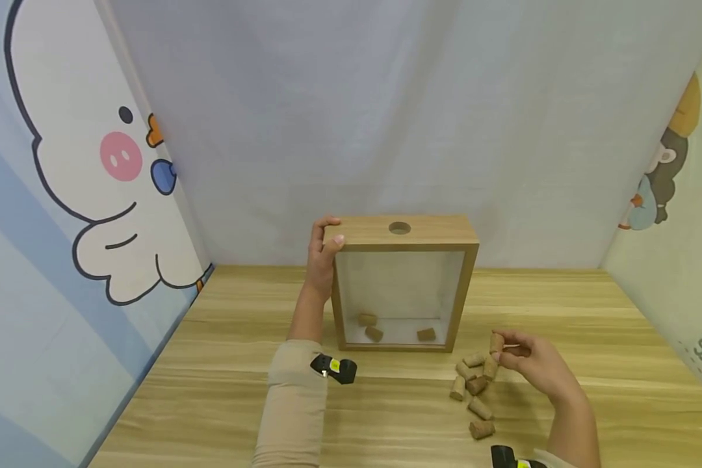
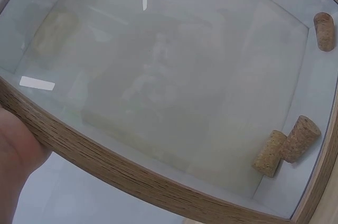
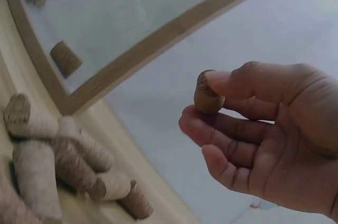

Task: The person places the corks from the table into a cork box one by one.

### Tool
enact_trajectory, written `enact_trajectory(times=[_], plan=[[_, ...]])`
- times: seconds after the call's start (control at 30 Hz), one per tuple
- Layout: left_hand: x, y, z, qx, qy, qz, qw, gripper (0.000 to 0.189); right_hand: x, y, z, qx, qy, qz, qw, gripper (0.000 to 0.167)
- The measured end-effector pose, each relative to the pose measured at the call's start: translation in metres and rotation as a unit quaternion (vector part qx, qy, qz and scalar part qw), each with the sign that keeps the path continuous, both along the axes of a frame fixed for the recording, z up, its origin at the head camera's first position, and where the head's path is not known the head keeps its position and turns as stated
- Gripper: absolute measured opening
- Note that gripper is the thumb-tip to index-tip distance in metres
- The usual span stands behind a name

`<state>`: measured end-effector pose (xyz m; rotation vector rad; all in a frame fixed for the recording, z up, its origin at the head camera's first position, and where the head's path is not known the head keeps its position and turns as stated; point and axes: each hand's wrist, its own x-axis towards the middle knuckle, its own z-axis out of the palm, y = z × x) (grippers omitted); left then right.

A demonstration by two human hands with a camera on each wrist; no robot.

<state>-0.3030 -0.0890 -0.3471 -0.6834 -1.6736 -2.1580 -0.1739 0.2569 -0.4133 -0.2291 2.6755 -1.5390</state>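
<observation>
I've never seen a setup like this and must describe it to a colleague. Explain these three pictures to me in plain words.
There is no machine here: a person works with two bare hands. The wide picture comes from a camera on the head, looking forward and down; the other two come from cameras on the wrists, each looking at its own hand's work.

On the wooden table stands a wood-framed box with a see-through front and a round hole on top. Three corks lie inside. The left hand grips its upper corner. The right hand pinches one cork above a loose pile of corks.
</observation>
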Motion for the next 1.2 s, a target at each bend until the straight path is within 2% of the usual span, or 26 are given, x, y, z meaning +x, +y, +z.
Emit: enact_trajectory(times=[0.27, 0.5, 0.8, 0.97, 1.2], plan=[[0.001, 0.003, 0.003, -0.007, 0.006, 0.007, 0.9999, 0.04, -0.002, -0.015, 0.025, -0.037, 0.027, 0.023, 0.9987, 0.054], [-0.002, 0.003, 0.0, -0.014, 0.007, 0.014, 0.9998, 0.039, -0.007, -0.027, 0.044, -0.034, 0.1, 0.044, 0.9935, 0.045], [-0.003, 0.003, 0.0, -0.021, 0.009, 0.01, 0.9997, 0.044, -0.013, -0.037, 0.074, -0.065, 0.193, 0.068, 0.9767, 0.035], [-0.004, 0.003, -0.001, -0.023, 0.019, 0.011, 0.9995, 0.047, -0.019, -0.046, 0.096, -0.087, 0.217, 0.101, 0.967, 0.036], [-0.003, 0.004, 0.0, -0.021, 0.013, 0.013, 0.9996, 0.044, -0.031, -0.055, 0.122, -0.074, 0.235, 0.136, 0.9596, 0.037]])
